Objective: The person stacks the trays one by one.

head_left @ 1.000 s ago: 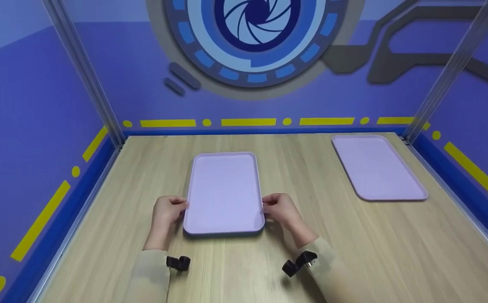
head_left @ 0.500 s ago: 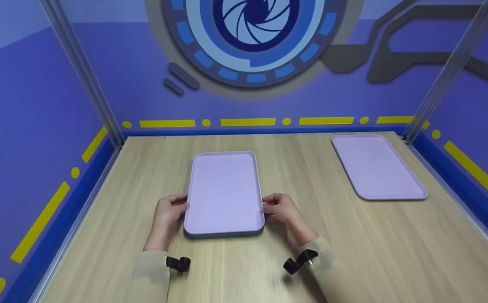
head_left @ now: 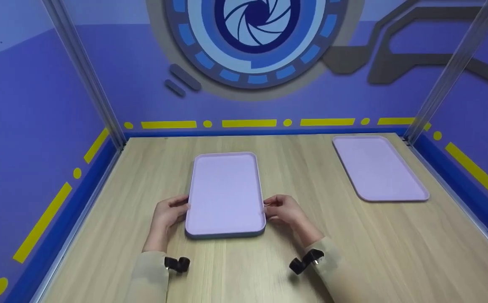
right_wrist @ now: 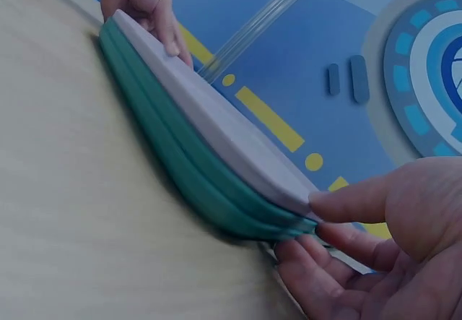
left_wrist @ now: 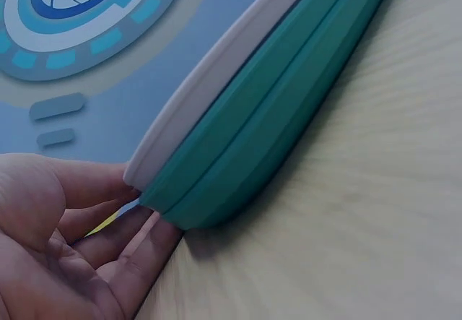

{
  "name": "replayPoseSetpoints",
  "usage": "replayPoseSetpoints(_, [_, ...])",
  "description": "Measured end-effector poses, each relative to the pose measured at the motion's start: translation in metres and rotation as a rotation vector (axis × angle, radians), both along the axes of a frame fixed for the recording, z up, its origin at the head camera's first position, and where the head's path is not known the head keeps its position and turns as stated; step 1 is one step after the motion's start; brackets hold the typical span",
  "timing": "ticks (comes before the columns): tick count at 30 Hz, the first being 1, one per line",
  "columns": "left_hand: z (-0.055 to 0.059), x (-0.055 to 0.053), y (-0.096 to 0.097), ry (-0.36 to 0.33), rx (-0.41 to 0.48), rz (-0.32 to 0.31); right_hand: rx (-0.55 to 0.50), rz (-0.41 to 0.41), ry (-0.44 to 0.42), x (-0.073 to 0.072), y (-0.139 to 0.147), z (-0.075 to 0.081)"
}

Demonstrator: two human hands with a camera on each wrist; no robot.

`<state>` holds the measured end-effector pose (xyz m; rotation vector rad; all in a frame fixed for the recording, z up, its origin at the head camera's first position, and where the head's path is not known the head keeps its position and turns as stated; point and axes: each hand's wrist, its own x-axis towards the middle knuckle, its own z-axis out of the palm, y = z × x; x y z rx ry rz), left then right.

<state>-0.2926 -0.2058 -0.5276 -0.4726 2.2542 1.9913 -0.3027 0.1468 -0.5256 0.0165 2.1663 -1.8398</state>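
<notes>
A pink tray (head_left: 227,191) lies on top of green trays (left_wrist: 238,146), stacked in at least two layers, near the middle of the table. In the head view only a dark strip of the green shows below the pink front edge. My left hand (head_left: 169,211) holds the stack's left side, its thumb at the pink rim and other fingers lower by the green edges. On the opposite side my right hand (head_left: 285,209) holds the stack likewise, thumb on the pink rim (right_wrist: 238,143) and fingers at the green edges. Some fingertips are hidden under the trays.
Another pink tray (head_left: 380,168) lies at the back right of the wooden table (head_left: 319,168). Blue patterned walls (head_left: 244,105) close off the back and both sides, with metal posts (head_left: 86,80) at the corners. Each sleeve bears a small black camera mount (head_left: 177,264).
The left hand's fingers have spread a little farther apart along the tray's side. The right wrist has shifted slightly outward. The trays stay almost in place.
</notes>
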Motion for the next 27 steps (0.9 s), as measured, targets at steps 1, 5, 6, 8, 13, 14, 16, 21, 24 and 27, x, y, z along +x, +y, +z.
replayPoseSetpoints(1, [-0.001,0.0,0.0,0.0,0.003,0.002,-0.012,0.013,-0.001,0.0,0.003,-0.001])
replayPoseSetpoints(5, [-0.002,0.002,0.0,0.007,0.038,0.019,-0.037,0.031,0.0,-0.001,0.018,0.0])
replayPoseSetpoints(6, [-0.002,0.002,0.0,0.009,0.044,0.023,-0.023,0.02,0.006,-0.001,0.023,0.001])
replayPoseSetpoints(8, [-0.002,0.003,0.0,0.011,0.056,0.028,0.009,-0.002,0.037,-0.001,0.035,0.004])
replayPoseSetpoints(13, [-0.002,0.002,0.001,0.006,0.05,0.032,0.126,-0.092,0.185,-0.005,0.072,0.011])
replayPoseSetpoints(14, [-0.002,0.002,0.001,0.005,0.047,0.034,0.147,-0.111,0.215,-0.007,0.079,0.012])
replayPoseSetpoints(16, [-0.002,0.001,0.001,0.005,0.053,0.036,0.201,-0.147,0.27,-0.01,0.095,0.015])
replayPoseSetpoints(21, [-0.002,0.0,0.002,0.01,0.07,0.033,0.474,-0.17,0.404,-0.022,0.138,0.018])
replayPoseSetpoints(24, [-0.002,0.0,0.002,0.01,0.06,0.024,0.661,-0.167,0.479,-0.028,0.163,0.016])
replayPoseSetpoints(27, [-0.002,0.0,0.003,0.01,0.047,0.016,0.79,-0.178,0.49,-0.03,0.183,0.013])
